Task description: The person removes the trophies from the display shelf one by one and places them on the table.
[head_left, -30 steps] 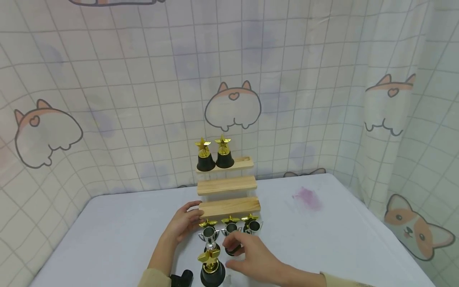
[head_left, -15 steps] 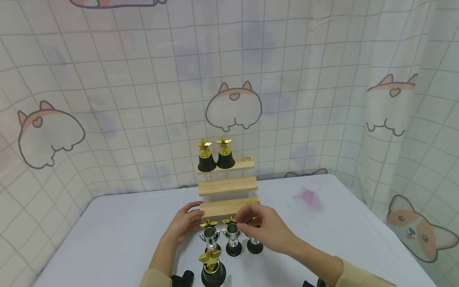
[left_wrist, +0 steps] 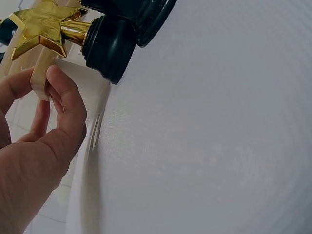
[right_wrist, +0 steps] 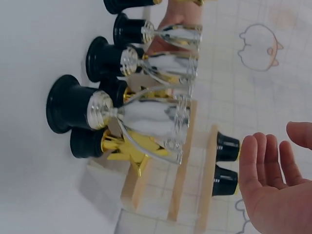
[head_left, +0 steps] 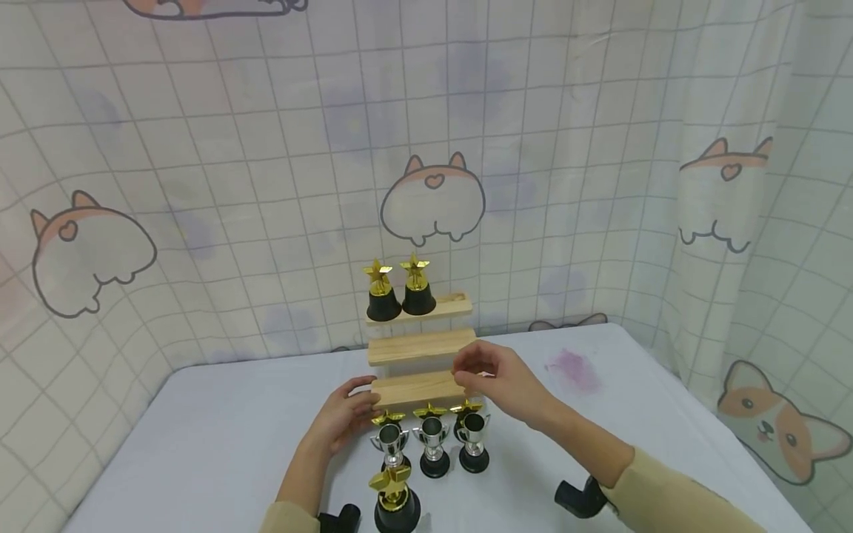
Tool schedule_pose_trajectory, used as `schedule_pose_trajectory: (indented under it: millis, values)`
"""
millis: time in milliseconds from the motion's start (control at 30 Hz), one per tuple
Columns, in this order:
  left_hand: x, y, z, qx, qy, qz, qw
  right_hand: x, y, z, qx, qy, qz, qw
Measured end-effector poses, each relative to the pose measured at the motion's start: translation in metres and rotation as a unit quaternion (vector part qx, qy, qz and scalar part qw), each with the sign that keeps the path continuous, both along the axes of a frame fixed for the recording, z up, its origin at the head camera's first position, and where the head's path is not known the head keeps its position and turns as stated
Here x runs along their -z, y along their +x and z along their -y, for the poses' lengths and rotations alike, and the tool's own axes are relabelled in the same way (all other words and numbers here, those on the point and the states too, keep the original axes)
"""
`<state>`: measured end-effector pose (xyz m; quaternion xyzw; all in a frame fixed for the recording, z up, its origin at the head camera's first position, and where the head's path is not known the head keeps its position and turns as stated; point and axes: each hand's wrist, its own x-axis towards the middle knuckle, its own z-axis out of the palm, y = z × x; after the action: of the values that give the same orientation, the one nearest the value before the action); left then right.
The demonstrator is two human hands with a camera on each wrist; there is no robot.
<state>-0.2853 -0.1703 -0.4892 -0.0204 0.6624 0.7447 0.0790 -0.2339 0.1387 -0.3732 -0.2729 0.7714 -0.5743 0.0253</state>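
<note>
A three-tier wooden shelf (head_left: 416, 388) stands mid-table in the head view. My left hand (head_left: 343, 414) holds the left end of its lowest board, thumb and fingertips around the wood (left_wrist: 42, 78) in the left wrist view. At the board's right end hovers my right hand (head_left: 508, 385), holding nothing; its fingers stretch out in the right wrist view. Before the shelf stand three silver trophy cups (head_left: 474, 433) on black bases, in a row. Behind them is a row of gold star trophies (head_left: 465, 408), partly hidden. Another star trophy (head_left: 396, 509) stands nearest me.
Two gold star trophies (head_left: 418, 290) stand on the left of the top board. The middle board (head_left: 421, 346) bears nothing. Black wrist devices (head_left: 581, 497) show by both sleeves. A patterned curtain (head_left: 280, 185) hangs behind the white-covered table (head_left: 220, 437).
My right hand has risen from beside the middle cup, past the right cup, to the shelf's right end. The cups it covered now show. My left hand has stayed at the board.
</note>
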Motion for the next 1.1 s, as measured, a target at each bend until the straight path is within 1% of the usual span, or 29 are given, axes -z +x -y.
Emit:
schedule_pose_trajectory:
  millis: [167,333,433,533,700,867,1100]
  values:
    - [0.001,-0.002,0.001,-0.003,0.004,0.002,1.0,-0.007,-0.02,-0.001,0.01,-0.028,0.035,0.999]
    - [0.002,-0.004,0.001,-0.01,0.005,0.005,0.9999,-0.01,-0.037,0.002,0.024,-0.036,0.044,0.998]
    - [0.004,-0.003,0.002,-0.012,0.004,0.006,0.9999,-0.012,-0.047,0.008,0.035,-0.045,0.039,0.998]
    - [0.005,-0.003,0.002,-0.006,0.007,0.005,0.9999,-0.014,-0.057,0.013,0.056,-0.049,0.035,0.997]
    - [0.002,-0.001,0.002,0.004,0.01,0.001,0.9999,-0.019,-0.073,0.022,0.081,-0.051,0.02,0.995]
    - [-0.003,0.001,0.001,0.0,0.004,0.011,0.9999,-0.021,-0.089,0.028,0.107,-0.032,-0.002,0.994]
    - [-0.003,0.001,0.001,0.004,0.006,0.012,0.9999,-0.023,-0.104,0.033,0.134,0.004,-0.025,0.991]
